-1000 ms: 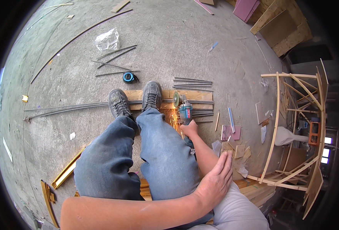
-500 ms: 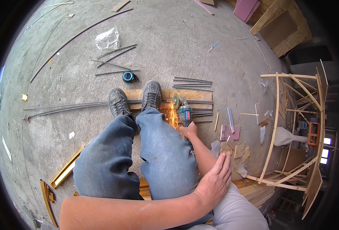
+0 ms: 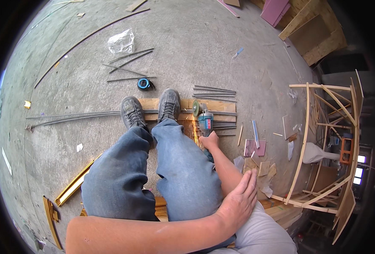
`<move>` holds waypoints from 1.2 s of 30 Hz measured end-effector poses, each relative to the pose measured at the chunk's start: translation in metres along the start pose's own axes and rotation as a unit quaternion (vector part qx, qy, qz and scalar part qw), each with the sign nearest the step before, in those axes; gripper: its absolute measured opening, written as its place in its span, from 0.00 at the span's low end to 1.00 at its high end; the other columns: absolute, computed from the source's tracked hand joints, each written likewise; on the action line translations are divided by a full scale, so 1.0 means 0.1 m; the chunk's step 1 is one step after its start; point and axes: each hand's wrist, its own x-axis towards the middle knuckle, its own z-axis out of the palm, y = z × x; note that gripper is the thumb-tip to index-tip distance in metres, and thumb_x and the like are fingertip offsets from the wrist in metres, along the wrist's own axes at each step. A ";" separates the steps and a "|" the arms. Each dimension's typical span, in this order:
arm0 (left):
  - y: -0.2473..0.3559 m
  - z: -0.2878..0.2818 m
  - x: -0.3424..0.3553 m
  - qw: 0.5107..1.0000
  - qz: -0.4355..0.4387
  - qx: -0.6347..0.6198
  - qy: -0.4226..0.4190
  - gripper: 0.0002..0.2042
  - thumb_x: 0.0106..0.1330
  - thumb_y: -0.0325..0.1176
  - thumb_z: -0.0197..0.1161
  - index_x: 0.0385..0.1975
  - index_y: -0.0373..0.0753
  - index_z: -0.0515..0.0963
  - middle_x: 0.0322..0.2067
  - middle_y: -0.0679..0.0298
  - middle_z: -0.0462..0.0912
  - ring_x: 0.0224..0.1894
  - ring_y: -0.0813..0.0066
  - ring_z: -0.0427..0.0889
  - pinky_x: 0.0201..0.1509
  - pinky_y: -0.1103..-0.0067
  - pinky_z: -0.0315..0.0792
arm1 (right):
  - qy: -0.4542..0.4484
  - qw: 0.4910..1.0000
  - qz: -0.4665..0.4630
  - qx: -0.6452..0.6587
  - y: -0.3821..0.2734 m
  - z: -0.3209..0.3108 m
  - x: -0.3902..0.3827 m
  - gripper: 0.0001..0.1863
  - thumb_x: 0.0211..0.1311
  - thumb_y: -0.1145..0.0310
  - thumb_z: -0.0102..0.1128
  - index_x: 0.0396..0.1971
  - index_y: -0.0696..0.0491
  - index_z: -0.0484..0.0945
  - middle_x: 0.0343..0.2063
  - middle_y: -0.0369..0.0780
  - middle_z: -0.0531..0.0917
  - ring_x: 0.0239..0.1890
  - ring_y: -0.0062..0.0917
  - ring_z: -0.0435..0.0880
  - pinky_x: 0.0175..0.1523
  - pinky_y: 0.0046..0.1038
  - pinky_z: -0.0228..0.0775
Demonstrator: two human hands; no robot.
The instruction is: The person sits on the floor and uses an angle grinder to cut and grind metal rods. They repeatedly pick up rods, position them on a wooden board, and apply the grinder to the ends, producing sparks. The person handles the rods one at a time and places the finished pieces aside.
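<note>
Across the wooden board (image 3: 217,104) on the concrete floor (image 3: 77,76): one bundle of long metal rods (image 3: 111,112), laid lengthwise, run out past the board's left end, overlaid by two dark grey shoes (image 3: 168,105).

Over the board's right half: one angle grinder (image 3: 205,122), blue-green body, fitted with a green disc (image 3: 196,108) that is set upright at the rods. Orange sparks (image 3: 196,133) are thrown toward the board's near side.

Just off the board's near edge: the right grip (image 3: 209,139), closed around the grinder's rear part. The grinder's head and disc are carried beyond its fingers, on the side toward the board.

Well to the near side of the board: the left grip (image 3: 237,201), laid over the right arm with fingers straight and together; its palm is hidden, so whether anything is held there cannot be told.

Beyond the board's far edge: short rods (image 3: 215,89) at right; one blue-and-black tape measure (image 3: 143,84) at left; farther off, one crumpled clear plastic bag (image 3: 121,41).

Past the board's right end, toward the near side: one pink-faced square piece (image 3: 260,151).
</note>
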 end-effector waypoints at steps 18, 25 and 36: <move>0.00 0.01 -0.01 1.000 -0.001 -0.016 0.007 0.25 0.67 0.39 0.48 0.59 0.31 0.71 0.63 0.48 0.68 0.71 0.44 0.56 0.75 0.52 0.44 | 0.015 1.000 0.012 0.005 -0.04 0.05 -0.04 0.30 0.41 0.56 0.71 0.42 0.60 0.76 0.43 0.56 0.83 0.48 0.48 0.82 0.54 0.41 0.74; 0.01 0.02 0.00 1.000 0.000 -0.017 0.014 0.24 0.67 0.39 0.48 0.59 0.31 0.71 0.63 0.49 0.69 0.71 0.43 0.56 0.75 0.51 0.44 | 0.003 1.000 0.014 -0.001 0.00 0.02 -0.05 0.29 0.39 0.57 0.71 0.41 0.60 0.76 0.41 0.56 0.83 0.48 0.47 0.83 0.53 0.40 0.75; 0.01 0.03 0.00 1.000 0.004 -0.008 0.005 0.25 0.67 0.39 0.47 0.61 0.31 0.69 0.64 0.49 0.68 0.71 0.43 0.55 0.75 0.51 0.44 | -0.003 1.000 0.011 0.010 0.03 0.04 -0.12 0.28 0.39 0.58 0.69 0.40 0.59 0.77 0.42 0.54 0.84 0.47 0.47 0.83 0.52 0.40 0.75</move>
